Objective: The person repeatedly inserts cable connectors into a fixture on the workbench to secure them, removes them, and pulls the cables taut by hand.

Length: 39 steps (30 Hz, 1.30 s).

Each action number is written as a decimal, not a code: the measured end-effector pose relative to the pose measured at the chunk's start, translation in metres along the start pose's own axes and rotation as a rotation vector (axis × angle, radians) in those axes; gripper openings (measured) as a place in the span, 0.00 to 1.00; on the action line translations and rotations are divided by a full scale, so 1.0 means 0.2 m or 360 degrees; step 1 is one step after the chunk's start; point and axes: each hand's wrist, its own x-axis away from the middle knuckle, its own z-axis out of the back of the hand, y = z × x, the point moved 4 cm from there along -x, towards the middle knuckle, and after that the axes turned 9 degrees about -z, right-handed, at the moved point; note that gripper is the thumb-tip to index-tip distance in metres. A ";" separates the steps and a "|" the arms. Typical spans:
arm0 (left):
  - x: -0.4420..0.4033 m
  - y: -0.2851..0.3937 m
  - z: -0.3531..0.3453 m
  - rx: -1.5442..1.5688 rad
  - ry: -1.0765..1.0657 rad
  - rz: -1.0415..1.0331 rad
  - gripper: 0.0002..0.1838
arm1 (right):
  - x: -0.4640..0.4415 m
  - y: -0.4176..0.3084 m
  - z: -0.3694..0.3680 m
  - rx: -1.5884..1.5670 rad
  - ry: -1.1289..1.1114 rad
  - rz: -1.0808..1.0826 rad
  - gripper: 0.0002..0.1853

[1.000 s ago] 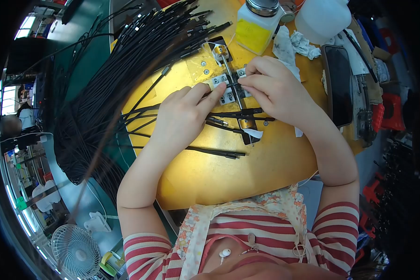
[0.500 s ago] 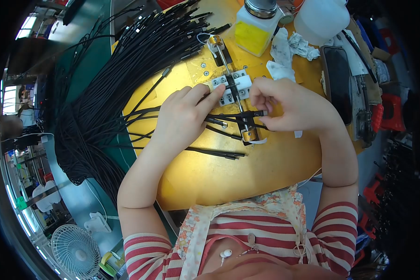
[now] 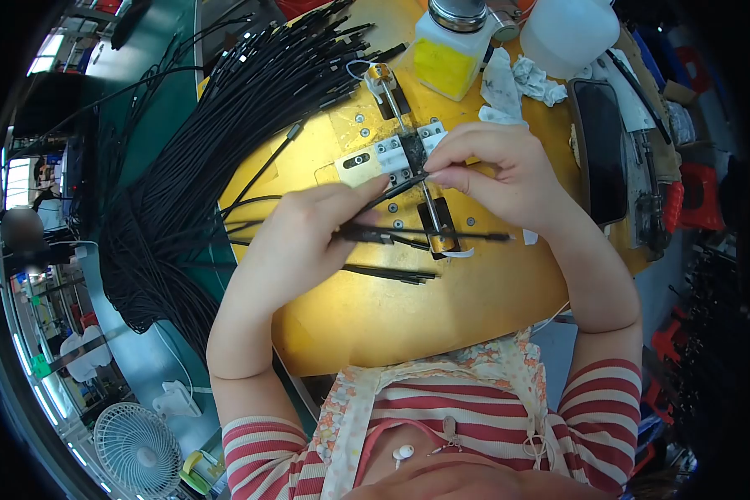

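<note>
My left hand [image 3: 308,229] is closed on a few black cables [image 3: 367,232], left of a metal fixture on the yellow work surface. One cable slants up from its thumb and finger to my right hand. The thumb and forefinger of my right hand [image 3: 487,162] pinch that cable's end [image 3: 417,178], just above the rod of the fixture. The fixture has light metal blocks [image 3: 389,157] with screws and a long rod [image 3: 427,197]. More black cables [image 3: 392,272] lie on the surface below my left hand.
A large bundle of black cables [image 3: 225,142] spreads over the left side. At the top right are a jar with yellow contents [image 3: 446,67], a white container [image 3: 568,33] and crumpled tissue [image 3: 537,82]. A phone [image 3: 598,150] lies at the right; a fan [image 3: 137,450] stands lower left.
My left hand has moved left and down, off the fixture, with cables in it. My right hand went down to a cable end, then back up, and now pinches a cable over the fixture.
</note>
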 end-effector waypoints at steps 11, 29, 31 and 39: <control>-0.05 -0.08 -0.11 -0.0916 0.0147 -0.0196 0.35 | -0.05 0.15 -0.02 0.0362 0.0198 0.0018 0.04; -0.05 -0.11 -0.12 -0.0935 0.0114 -0.0223 0.39 | 0.02 0.06 0.04 0.0655 -0.0324 -0.0154 0.08; -0.05 -0.11 -0.12 -0.0936 0.0112 -0.0228 0.39 | 0.04 0.07 0.04 0.0508 -0.0694 -0.0533 0.10; -0.05 -0.09 -0.11 -0.0847 0.0121 -0.0154 0.36 | 0.02 0.00 0.13 0.0220 -0.0556 -0.0457 0.11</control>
